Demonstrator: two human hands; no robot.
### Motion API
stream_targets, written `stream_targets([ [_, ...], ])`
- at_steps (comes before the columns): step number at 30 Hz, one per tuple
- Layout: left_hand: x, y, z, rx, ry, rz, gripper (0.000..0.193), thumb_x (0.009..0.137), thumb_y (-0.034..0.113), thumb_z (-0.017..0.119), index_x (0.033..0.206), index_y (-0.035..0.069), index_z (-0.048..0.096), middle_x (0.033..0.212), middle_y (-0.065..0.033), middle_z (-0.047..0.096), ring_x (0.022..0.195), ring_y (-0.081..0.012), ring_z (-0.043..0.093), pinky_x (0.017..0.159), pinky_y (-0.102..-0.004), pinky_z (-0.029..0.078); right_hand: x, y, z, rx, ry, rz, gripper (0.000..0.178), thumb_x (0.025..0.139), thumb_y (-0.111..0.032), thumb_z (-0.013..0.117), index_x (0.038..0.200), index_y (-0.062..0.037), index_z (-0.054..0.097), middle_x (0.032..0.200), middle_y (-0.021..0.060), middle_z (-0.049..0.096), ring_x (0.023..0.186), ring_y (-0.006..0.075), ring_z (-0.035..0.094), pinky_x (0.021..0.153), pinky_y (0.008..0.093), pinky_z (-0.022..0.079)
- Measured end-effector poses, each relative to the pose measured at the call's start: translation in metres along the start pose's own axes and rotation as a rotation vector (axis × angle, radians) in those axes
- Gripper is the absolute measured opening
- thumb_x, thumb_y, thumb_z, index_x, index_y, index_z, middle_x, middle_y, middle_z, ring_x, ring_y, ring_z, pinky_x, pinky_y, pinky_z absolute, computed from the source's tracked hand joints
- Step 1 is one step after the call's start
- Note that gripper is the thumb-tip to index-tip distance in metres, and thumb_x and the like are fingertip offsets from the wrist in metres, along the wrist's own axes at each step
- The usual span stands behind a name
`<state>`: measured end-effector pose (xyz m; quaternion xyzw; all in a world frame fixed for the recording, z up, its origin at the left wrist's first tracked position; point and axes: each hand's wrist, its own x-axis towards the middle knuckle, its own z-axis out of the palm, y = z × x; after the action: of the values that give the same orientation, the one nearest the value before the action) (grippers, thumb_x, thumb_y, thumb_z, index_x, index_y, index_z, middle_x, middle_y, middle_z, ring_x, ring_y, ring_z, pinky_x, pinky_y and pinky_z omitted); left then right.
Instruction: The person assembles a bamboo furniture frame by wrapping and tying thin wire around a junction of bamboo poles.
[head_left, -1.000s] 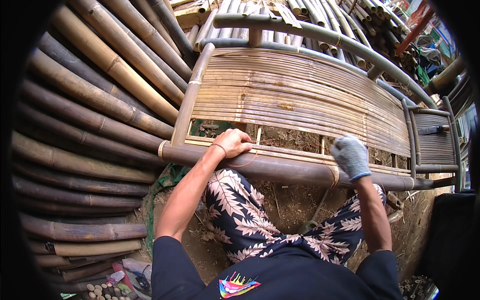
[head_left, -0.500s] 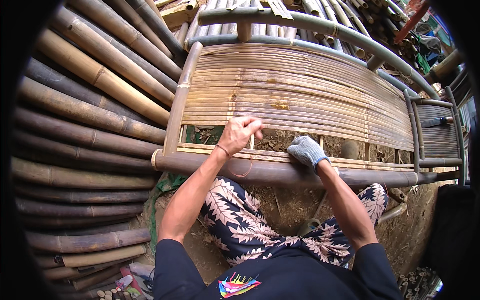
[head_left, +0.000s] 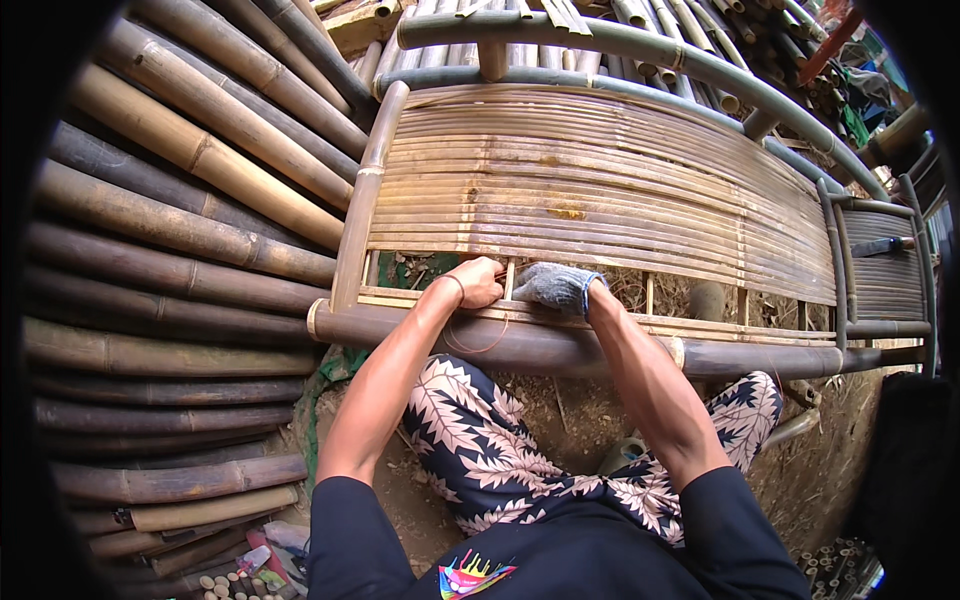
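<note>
A bamboo bench seat (head_left: 600, 200) of narrow slats lies before me, with a gap between the slats and its thick front pole (head_left: 560, 345). My bare left hand (head_left: 478, 283) is closed at this gap, left of a pale cross strip (head_left: 510, 278). A thin reddish cord (head_left: 480, 348) runs from the left hand and hangs in a loop over the pole. Just right of the strip is my right hand (head_left: 558, 288) in a grey knitted glove, its fingers bent together and pointing toward the left hand. What its fingertips hold is hidden.
Thick bamboo poles (head_left: 170, 275) are stacked along the left side. The bench's curved back rail (head_left: 600, 38) stands at the far side, with more poles behind. A knife-like tool (head_left: 878, 245) lies on slats at the far right. Cut bamboo pieces (head_left: 235, 585) lie at lower left.
My right hand has moved left along the gap, close to the left hand. The left hand has lowered to the cross strip, and the cord loop has shifted slightly left.
</note>
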<state>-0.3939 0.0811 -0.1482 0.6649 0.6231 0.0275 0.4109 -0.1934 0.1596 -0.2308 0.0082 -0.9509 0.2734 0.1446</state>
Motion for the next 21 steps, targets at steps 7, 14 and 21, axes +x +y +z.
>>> stream_targets([
  [7,-0.034,0.010,-0.011,-0.253,0.277,-0.104,0.019,0.083,0.020,0.068,0.086,0.002,0.075,0.072,-0.0058,0.070,0.066,-0.0129,0.061,0.063,-0.0301,0.050,0.024,-0.094,-0.056,-0.024,-0.114,0.896,0.027,0.089,-0.027,0.058,0.100,-0.0050,0.068,0.096,0.0250,0.068,0.092,0.0405,0.067,0.084,0.0491,0.054],
  [14,-0.083,0.051,-0.033,-0.840,-0.019,-0.056,0.017,0.087,0.022,0.072,0.089,0.005,0.074,0.078,0.0017,0.066,0.071,-0.0053,0.055,0.065,-0.0203,0.044,0.006,-0.185,-0.075,0.021,0.503,0.536,0.016,0.090,-0.021,0.068,0.099,-0.0083,0.069,0.097,0.0111,0.068,0.091,0.0315,0.063,0.085,0.0392,0.050],
  [21,-0.060,0.004,-0.013,-0.281,0.265,0.053,0.042,0.096,0.040,0.058,0.108,0.001,0.070,0.104,-0.0183,0.071,0.093,-0.0307,0.069,0.085,-0.0394,0.052,-0.133,-0.358,-0.237,0.308,0.878,0.332,0.026,0.094,-0.031,0.063,0.077,-0.0123,0.063,0.071,-0.0001,0.061,0.069,0.0164,0.058,0.072,0.0343,0.047],
])
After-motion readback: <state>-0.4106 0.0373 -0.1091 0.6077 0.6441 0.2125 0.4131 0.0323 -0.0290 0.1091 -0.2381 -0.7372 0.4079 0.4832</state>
